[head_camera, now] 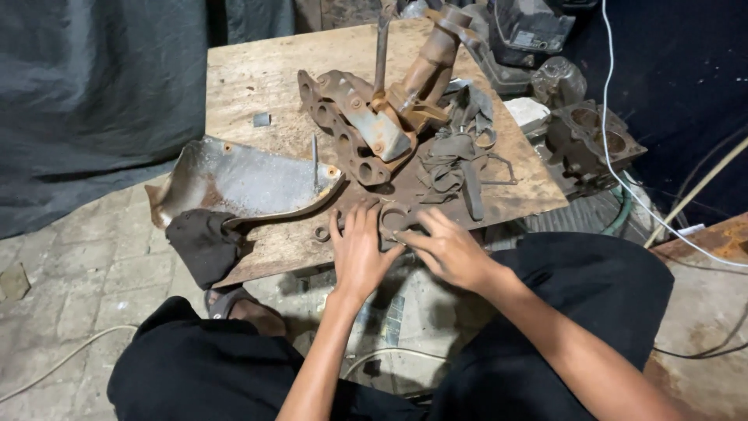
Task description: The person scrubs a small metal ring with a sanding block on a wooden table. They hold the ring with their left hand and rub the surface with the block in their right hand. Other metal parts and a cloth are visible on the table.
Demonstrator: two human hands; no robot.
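Head view: left hand (357, 253) and right hand (450, 251) are pressing spread fingers onto a flat rusty metal gasket with round holes (393, 220) at the near edge of the worn wooden board (257, 74). Palms are hiding part of the gasket.

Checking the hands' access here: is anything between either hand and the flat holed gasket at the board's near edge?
Nothing visible is. The left hand rests flat beside the gasket, and the right hand has fingers on it. The rusty manifold lies beyond.
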